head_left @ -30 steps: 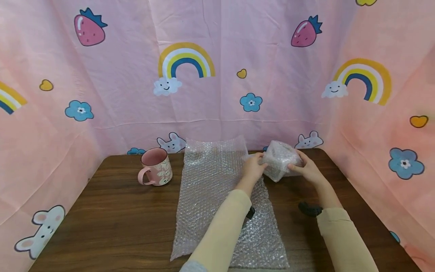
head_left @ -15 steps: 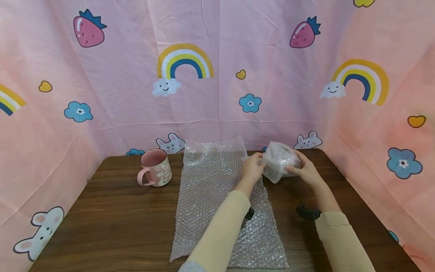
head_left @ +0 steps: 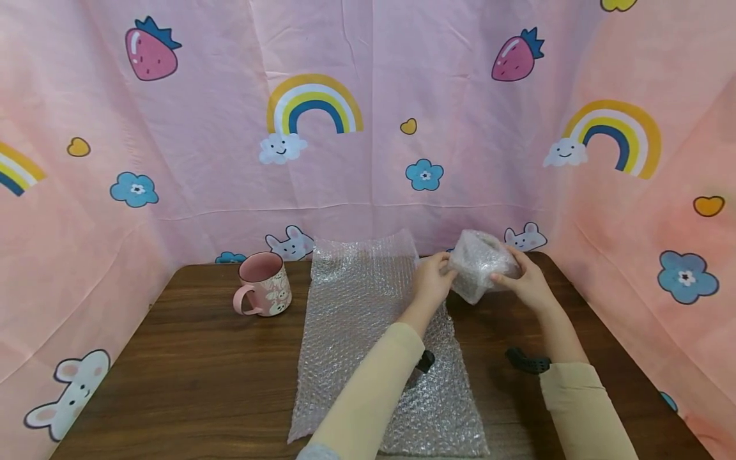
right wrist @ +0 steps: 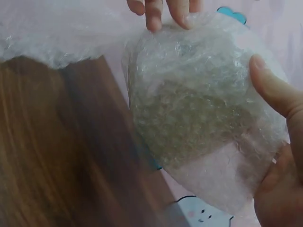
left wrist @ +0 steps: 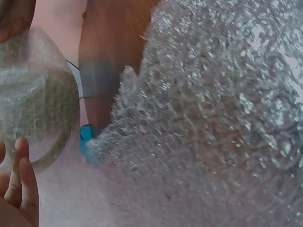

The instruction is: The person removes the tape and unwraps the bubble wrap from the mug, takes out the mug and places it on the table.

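A rounded bundle in bubble wrap is held between my two hands over the back right of the table. What lies inside the wrap cannot be made out. My left hand pinches the bundle's left edge; in the left wrist view its fingers show at the lower left. On the other side my right hand grips the bundle, and in the right wrist view the thumb presses on its face. Left of the bundle a flat bubble wrap sheet lies under my left arm.
A pink mug with its handle to the left stands on the brown wooden table, left of the sheet. Patterned pink cloth walls rise behind the table and at both sides.
Both hands have shifted a little to the right, and the bundle between them sits slightly higher. The bubble wrap sheet and the mug look unmoved.
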`<state>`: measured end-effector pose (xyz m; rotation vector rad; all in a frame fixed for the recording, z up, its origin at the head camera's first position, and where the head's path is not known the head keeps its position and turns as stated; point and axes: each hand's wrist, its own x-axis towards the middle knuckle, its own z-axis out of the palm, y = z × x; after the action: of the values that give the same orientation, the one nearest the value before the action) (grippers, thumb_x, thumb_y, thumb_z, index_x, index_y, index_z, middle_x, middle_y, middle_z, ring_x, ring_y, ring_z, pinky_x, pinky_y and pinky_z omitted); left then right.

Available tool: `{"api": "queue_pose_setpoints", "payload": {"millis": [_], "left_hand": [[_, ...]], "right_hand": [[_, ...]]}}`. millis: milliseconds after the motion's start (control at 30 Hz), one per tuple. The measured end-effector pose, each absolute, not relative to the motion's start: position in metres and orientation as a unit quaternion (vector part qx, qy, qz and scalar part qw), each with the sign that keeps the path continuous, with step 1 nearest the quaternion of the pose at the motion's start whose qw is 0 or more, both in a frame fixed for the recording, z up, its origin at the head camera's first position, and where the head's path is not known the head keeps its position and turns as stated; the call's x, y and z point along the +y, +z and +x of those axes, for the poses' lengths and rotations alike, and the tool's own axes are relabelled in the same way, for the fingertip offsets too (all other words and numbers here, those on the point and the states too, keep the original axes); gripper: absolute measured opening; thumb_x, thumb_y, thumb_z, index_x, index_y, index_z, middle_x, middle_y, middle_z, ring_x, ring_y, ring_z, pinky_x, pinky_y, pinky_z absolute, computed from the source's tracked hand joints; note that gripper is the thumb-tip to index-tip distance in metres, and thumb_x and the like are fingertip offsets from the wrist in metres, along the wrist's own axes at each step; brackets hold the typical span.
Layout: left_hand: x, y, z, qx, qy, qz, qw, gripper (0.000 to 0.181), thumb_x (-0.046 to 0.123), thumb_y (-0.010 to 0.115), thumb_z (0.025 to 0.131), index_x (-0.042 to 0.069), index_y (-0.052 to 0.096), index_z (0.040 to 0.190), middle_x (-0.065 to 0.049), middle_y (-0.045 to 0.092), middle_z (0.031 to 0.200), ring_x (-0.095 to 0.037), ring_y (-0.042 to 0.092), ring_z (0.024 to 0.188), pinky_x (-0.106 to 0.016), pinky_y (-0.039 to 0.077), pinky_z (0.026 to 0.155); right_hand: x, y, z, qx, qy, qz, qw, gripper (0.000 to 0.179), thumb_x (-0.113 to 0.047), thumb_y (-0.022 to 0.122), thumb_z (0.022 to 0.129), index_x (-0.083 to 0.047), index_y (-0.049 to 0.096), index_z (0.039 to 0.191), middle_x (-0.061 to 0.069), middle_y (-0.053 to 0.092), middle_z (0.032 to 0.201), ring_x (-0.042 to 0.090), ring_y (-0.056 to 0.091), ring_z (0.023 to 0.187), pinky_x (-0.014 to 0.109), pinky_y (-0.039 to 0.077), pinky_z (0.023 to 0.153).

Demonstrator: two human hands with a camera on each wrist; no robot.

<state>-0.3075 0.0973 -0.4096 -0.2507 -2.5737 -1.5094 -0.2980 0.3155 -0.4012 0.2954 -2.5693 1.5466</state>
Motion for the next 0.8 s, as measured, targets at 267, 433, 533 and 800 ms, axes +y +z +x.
{"api": "queue_pose_setpoints", "payload": {"millis": [267, 433, 533, 800], "left_hand": [[0.098, -0.401, -0.307, -0.861, -0.484, -0.103, 0.118, 0.037, 0.02, 0.073, 0.087, 0.019, 0.063, 0.122, 0.0, 0.066, 0.119, -0.004, 0.062, 0.066, -0.023, 0.049, 0.062], [0.097, -0.398, -0.307, -0.86, -0.48, -0.112, 0.136, 0.035, 0.023, 0.075, 0.085, 0.019, 0.065, 0.119, 0.004, 0.066, 0.116, -0.014, 0.059, 0.103, -0.029, 0.048, 0.083], [0.096, -0.396, -0.308, -0.844, -0.502, -0.122, 0.144, 0.033, 0.02, 0.074, 0.086, 0.017, 0.064, 0.117, 0.002, 0.065, 0.114, -0.018, 0.054, 0.108, -0.03, 0.046, 0.084], [0.09, -0.388, -0.307, -0.811, -0.548, -0.141, 0.15, 0.03, 0.017, 0.074, 0.086, 0.016, 0.063, 0.113, 0.001, 0.063, 0.114, -0.019, 0.05, 0.111, -0.034, 0.044, 0.088]], "right_hand": [[0.313, -0.385, -0.29, -0.849, 0.512, 0.101, 0.086, 0.085, -0.02, 0.076, 0.084, -0.008, 0.027, 0.151, 0.017, 0.025, 0.153, 0.038, 0.026, 0.135, 0.056, 0.027, 0.103], [0.314, -0.379, -0.286, -0.847, 0.516, 0.091, 0.087, 0.085, -0.016, 0.076, 0.084, -0.008, 0.025, 0.152, 0.019, 0.025, 0.153, 0.039, 0.029, 0.133, 0.057, 0.029, 0.102], [0.312, -0.374, -0.283, -0.848, 0.515, 0.089, 0.09, 0.086, -0.015, 0.076, 0.084, -0.009, 0.024, 0.152, 0.018, 0.025, 0.153, 0.039, 0.028, 0.134, 0.057, 0.03, 0.102], [0.302, -0.355, -0.271, -0.847, 0.509, 0.103, 0.112, 0.086, -0.016, 0.077, 0.083, -0.013, 0.027, 0.152, 0.015, 0.03, 0.152, 0.033, 0.032, 0.132, 0.047, 0.035, 0.1]]}}
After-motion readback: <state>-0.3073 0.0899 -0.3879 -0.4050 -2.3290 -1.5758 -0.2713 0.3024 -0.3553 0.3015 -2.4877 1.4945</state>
